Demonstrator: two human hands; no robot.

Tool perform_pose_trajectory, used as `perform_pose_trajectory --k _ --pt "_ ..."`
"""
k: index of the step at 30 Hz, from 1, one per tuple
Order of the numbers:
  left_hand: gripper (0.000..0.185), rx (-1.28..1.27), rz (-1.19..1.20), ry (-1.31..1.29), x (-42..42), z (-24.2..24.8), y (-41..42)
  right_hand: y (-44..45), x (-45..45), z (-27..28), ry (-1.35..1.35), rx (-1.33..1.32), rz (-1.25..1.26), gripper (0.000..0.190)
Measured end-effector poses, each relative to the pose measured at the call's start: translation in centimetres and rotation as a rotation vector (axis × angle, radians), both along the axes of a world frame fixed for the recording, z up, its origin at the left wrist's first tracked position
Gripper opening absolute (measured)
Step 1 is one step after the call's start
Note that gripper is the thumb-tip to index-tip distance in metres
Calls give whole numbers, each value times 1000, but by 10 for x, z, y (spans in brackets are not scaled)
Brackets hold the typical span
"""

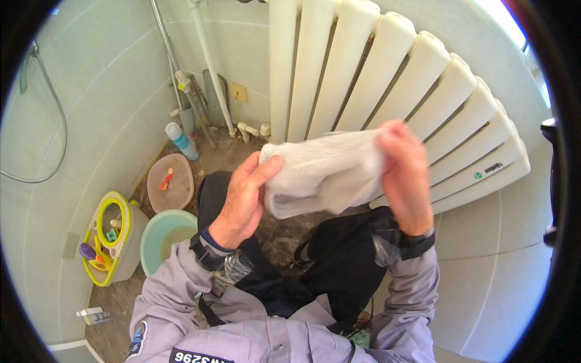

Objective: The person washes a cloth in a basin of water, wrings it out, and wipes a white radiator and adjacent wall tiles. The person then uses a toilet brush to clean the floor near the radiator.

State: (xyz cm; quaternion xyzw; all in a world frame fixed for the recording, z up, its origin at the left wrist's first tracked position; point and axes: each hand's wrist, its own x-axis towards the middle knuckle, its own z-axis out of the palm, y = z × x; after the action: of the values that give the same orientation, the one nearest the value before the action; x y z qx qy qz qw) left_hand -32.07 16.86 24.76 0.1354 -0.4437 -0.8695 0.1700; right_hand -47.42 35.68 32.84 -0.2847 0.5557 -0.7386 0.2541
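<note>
A white cloth (322, 168) is stretched between my two hands, in front of the lower part of a cream radiator (354, 72). My left hand (247, 197) pinches its left end, thumb on top. At the right end my right hand (405, 177) grips it; that hand is blurred, and some of its fingers cannot be made out. The cloth hangs in loose folds along its lower edge, above my knees and the brown floor (277, 236).
To the left stand a pale green basin (150, 245) with cloudy liquid, a pinkish plastic basin (170, 195) and a mop bucket (125, 267) with toys. Behind them are a blue-and-white bottle (182, 141) and white pipes (213, 72). A small bottle (97, 317) lies at the lower left.
</note>
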Motion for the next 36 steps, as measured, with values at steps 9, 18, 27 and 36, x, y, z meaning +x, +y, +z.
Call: perform_pose_trajectory --k 9,18,27,36 --pt "15 -218 -30 -188 -2 -28 -1 -16 -13 27 370 45 -131 14" --pt "28 -1431 494 -90 -10 5 -60 -6 -1 71 356 44 -170 17" --pt "14 -1994 560 75 -11 58 -73 -9 -9 70 687 200 -275 21" --pt "31 -363 255 203 -9 61 -79 10 -21 40 587 128 -234 16"
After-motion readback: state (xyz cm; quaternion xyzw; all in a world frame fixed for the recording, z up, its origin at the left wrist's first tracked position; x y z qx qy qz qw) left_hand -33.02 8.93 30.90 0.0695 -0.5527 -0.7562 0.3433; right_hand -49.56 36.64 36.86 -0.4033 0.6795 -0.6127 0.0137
